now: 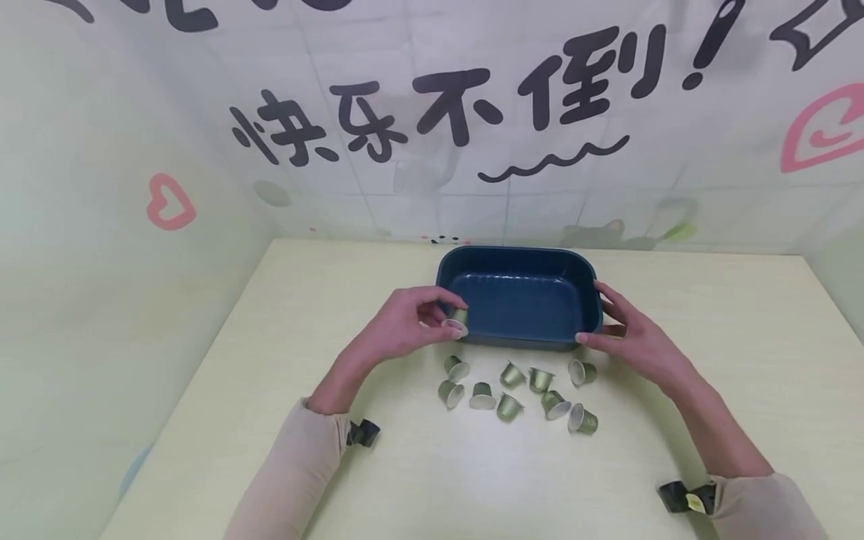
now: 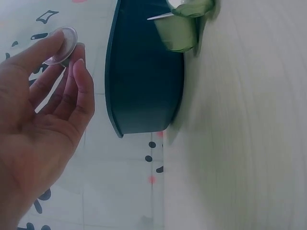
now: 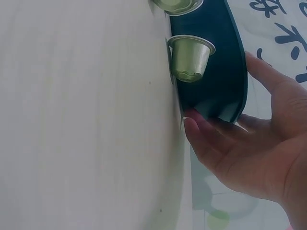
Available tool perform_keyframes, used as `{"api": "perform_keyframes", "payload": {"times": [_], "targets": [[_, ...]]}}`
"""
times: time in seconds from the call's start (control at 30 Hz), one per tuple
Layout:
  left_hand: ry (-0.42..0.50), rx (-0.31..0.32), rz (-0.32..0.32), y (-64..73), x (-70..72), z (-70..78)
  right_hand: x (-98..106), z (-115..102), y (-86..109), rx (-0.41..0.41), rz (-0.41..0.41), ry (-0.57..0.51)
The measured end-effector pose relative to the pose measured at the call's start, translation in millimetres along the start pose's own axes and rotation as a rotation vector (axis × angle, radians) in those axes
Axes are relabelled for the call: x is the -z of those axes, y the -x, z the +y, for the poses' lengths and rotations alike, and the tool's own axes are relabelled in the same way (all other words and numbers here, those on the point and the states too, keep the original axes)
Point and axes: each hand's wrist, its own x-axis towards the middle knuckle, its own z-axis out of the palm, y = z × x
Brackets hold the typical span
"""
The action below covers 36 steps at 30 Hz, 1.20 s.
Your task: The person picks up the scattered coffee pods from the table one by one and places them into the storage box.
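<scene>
A dark blue baking dish (image 1: 516, 300) stands on the table near the wall, its bare inside facing up. My left hand (image 1: 415, 322) pinches a green coffee capsule (image 1: 459, 318) between thumb and fingers at the dish's front left corner. In the left wrist view, the thumb lies across the pale lid of that capsule (image 2: 70, 45). On the other side, my right hand (image 1: 628, 334) holds the right end of the dish, the fingers spread round its corner. The right wrist view shows fingertips against the dish's end wall (image 3: 216, 96).
Several green coffee capsules lie in front of the dish, among them an upturned capsule (image 1: 482, 396) and a tipped capsule (image 1: 583, 419). A white wall sheet (image 1: 378, 202) with black writing rises behind the pale table (image 1: 472, 480).
</scene>
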Motion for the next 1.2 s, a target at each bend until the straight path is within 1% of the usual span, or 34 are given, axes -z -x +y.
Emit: {"api": "perform_keyframes", "payload": {"times": [0.2, 0.47, 0.67, 0.8, 0.97, 1.2], "targets": [[-0.01, 0.001, 0.012, -3.4, -1.4, -0.8, -0.5, 0.8, 0.5, -0.007, 0.007, 0.011], [0.006, 0.036, 0.001, -7.4, -1.8, 3.3, -1.3, -1.6, 0.5, -0.012, 0.017, 0.05], [-0.017, 0.015, 0.011, -10.2, -2.3, 2.3, -1.9, -3.0, 2.1, -0.013, 0.017, 0.075], [-0.03, 0.006, 0.006, -13.5, -1.3, 4.6, -1.2, -3.0, 2.1, -0.004, 0.018, 0.079], [-0.022, -0.011, 0.011, -19.9, 0.5, 8.8, -0.6, -3.2, 1.5, -0.002, 0.018, 0.077], [-0.024, 0.003, 0.022, -24.9, 1.9, 10.7, -0.1, -4.0, 2.1, -0.006, 0.016, 0.066]]}}
